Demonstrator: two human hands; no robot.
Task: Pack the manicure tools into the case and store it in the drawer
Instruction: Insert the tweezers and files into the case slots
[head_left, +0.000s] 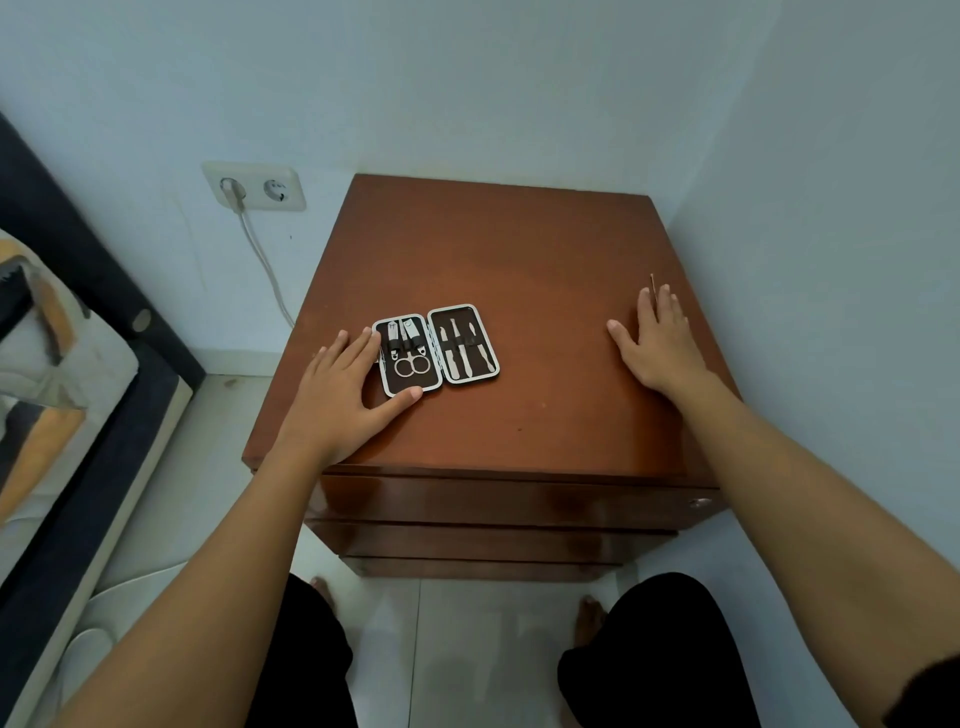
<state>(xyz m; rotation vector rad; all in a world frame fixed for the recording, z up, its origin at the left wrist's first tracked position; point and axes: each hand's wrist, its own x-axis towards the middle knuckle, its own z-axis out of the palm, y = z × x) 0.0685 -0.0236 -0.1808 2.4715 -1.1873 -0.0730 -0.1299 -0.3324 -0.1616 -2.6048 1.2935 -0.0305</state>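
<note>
The open manicure case lies at frame centre on the wooden cabinet top. The left hand, spread flat, touches its left edge. The right hand, flat too, covers a thin tool at right, gripping nothing.

A reddish-brown wooden cabinet holds a dark-brown, white-edged case of silver tools, against pale blue-grey walls.

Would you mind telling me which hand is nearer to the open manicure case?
Left. The left hand lies flat against the open manicure case, fingers touching its left edge; the right hand rests well to the case's right, by a thin loose tool.
</note>
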